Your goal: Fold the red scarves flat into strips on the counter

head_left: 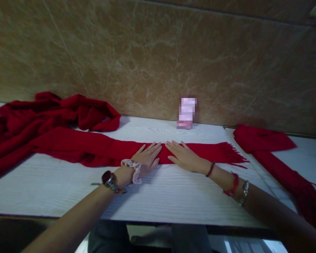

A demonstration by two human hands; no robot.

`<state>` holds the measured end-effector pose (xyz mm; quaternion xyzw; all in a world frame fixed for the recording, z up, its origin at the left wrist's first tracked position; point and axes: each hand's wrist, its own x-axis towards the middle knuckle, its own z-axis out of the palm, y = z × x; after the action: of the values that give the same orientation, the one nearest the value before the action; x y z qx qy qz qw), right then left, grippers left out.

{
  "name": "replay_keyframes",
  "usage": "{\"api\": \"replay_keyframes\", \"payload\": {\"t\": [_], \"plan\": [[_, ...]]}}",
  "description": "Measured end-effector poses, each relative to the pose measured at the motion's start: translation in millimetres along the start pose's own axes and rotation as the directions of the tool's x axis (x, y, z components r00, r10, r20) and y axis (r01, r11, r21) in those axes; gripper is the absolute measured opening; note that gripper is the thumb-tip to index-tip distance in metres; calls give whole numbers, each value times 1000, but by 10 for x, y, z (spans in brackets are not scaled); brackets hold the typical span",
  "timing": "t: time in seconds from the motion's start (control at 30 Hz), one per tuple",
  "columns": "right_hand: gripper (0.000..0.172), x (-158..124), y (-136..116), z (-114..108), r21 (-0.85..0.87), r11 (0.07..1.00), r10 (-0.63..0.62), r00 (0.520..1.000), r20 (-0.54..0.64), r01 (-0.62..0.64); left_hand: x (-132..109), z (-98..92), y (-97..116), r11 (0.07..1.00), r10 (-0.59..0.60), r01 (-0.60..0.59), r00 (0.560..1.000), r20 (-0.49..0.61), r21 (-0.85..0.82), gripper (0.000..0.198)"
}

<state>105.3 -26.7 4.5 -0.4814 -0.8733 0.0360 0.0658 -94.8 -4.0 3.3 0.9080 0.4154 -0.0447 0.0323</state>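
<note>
Resting palm-down on a red scarf (202, 151), the left hand (147, 157) and right hand (185, 157) lie side by side, close but apart, each flat with fingers extended and unclenched. A pale scrunchie (137, 173) and a dark-faced watch (108, 179) circle the left wrist; a red bracelet (235, 184) is on the right forearm. The scarf stretches across the white tabletop (173, 196) before the person, its fringe (230, 153) at the right end, its left part meeting a heap of red cloth (55, 110). Farther right lies another fringed red scarf (272, 161), bent at an angle. Beyond the hands, a pale, blurred object (186, 110) sits by the brown marbled wall (147, 52).
</note>
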Motion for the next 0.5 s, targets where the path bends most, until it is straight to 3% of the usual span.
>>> {"api": "replay_keyframes", "payload": {"t": [0.1,0.2,0.4,0.5], "plan": [[54,-120,98,53,-57,997,55,998,14,-54,-32,21,-50,998,-54,52,997,-57,-33,48],[53,-432,397,47,-105,978,184,983,12,-182,-58,56,-84,995,-79,72,991,-110,-61,43],[51,-1154,1193,19,-205,834,510,858,-67,-512,-118,95,-59,991,-110,98,985,-134,-93,37],[50,-1238,1310,-34,-256,792,551,830,-88,-554,-95,65,-14,991,-108,98,988,-110,-87,43]]}}
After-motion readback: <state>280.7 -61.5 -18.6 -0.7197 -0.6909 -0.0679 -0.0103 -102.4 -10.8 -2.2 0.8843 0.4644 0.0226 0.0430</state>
